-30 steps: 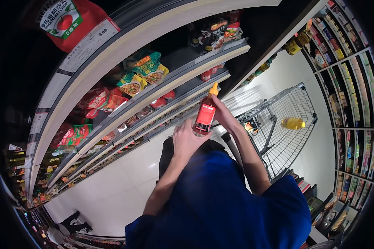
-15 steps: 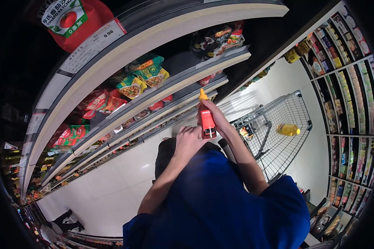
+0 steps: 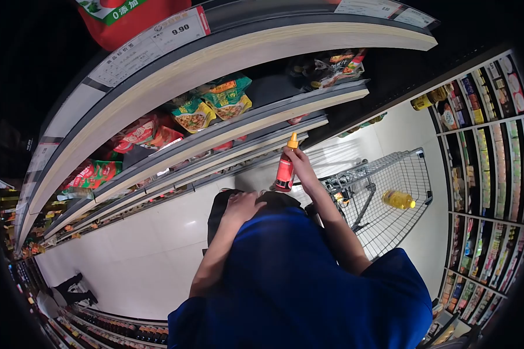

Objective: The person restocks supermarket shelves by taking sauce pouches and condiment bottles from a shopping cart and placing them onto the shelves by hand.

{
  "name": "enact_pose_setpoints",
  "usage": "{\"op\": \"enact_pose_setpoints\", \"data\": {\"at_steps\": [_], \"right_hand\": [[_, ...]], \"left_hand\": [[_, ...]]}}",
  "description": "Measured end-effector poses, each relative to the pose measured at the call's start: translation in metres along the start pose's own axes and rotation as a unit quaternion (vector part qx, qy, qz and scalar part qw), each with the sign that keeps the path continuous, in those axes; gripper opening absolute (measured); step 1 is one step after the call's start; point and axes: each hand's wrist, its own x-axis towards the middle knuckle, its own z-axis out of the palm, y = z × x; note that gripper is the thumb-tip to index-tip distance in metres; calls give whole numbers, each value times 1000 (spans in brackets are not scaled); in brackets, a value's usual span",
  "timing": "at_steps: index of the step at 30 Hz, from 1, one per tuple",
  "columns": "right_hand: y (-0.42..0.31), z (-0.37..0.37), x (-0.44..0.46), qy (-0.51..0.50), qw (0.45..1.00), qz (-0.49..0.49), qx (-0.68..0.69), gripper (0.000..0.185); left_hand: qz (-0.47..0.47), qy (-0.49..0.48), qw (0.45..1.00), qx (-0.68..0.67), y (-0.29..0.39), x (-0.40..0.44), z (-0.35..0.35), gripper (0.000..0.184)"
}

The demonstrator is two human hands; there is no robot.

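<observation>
My right hand (image 3: 300,164) is closed round the upper part of a red squeeze bottle (image 3: 284,173) with a yellow pointed cap. The bottle is upright in front of my body, and its label is too small to read. My left hand (image 3: 243,207) is apart from the bottle, over my dark trousers, with its fingers loosely spread and nothing in them. Whether it touches the cloth I cannot tell.
A metal shopping cart (image 3: 393,224) stands at my right with a bottle of yellow oil (image 3: 398,199) in it. Ahead are shelves (image 3: 297,38) with green-and-yellow pouches (image 3: 227,98) and red packets (image 3: 145,136). Stocked shelves (image 3: 483,192) line the right. Another person (image 3: 70,294) is at the far left.
My left hand has let go of the bottle and drawn back to the left. The right hand now holds it alone, with its front label turned more into view. The head view has shifted.
</observation>
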Motion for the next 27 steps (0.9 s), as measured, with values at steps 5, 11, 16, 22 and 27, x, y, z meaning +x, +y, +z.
{"op": "enact_pose_setpoints", "data": {"at_steps": [5,11,16,22,27], "right_hand": [[2,23,25,10,987,-132,-93,32],[5,64,61,115,883,-374,-260,41],[38,77,98,103,887,-360,-270,38],[44,83,128,141,908,-277,-280,39],[42,80,87,186,912,-292,-221,69]], "left_hand": [[-30,-4,998,-64,-17,-11,4,54],[-54,22,993,-103,-20,-28,12,48],[-77,18,989,-123,-33,-58,32,47],[-106,-36,974,-198,-18,-98,55,41],[-66,-60,975,-204,-17,-118,75,39]]}}
